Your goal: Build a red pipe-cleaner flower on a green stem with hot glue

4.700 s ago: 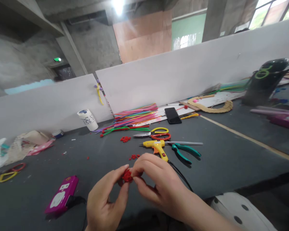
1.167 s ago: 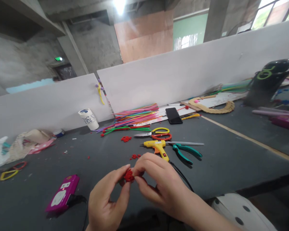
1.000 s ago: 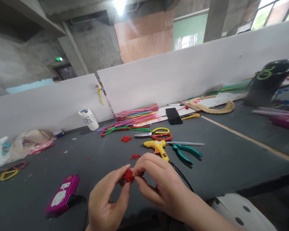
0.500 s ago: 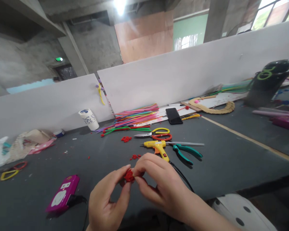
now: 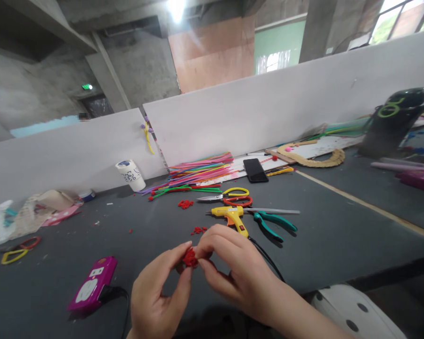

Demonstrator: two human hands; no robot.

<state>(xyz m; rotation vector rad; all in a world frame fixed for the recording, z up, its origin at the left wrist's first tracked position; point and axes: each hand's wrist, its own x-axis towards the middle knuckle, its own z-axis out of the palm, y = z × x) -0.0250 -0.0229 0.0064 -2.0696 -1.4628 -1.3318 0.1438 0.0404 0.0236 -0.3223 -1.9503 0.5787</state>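
Observation:
Both of my hands meet over the near edge of a dark grey table [image 5: 339, 235]. A small red fuzzy piece [image 5: 190, 258] is pinched between the fingertips of my left hand [image 5: 159, 294] and my right hand [image 5: 229, 268]. Most of the piece is hidden by my fingers. Just beyond my right hand lies a yellow glue gun [image 5: 231, 216] with its black cord running toward me. More red scraps [image 5: 198, 230] lie on the table right behind my fingers.
Green-handled pliers [image 5: 273, 222], yellow scissors [image 5: 226, 193], a bundle of coloured pipe cleaners [image 5: 198, 174] and a black phone [image 5: 255, 169] lie farther back. A magenta power strip [image 5: 91, 285] sits at the left. White boards [image 5: 268, 103] wall the table's far side.
Nothing has visibly changed apart from a slight drift of the view; both hands keep pinching the red piece in the same place.

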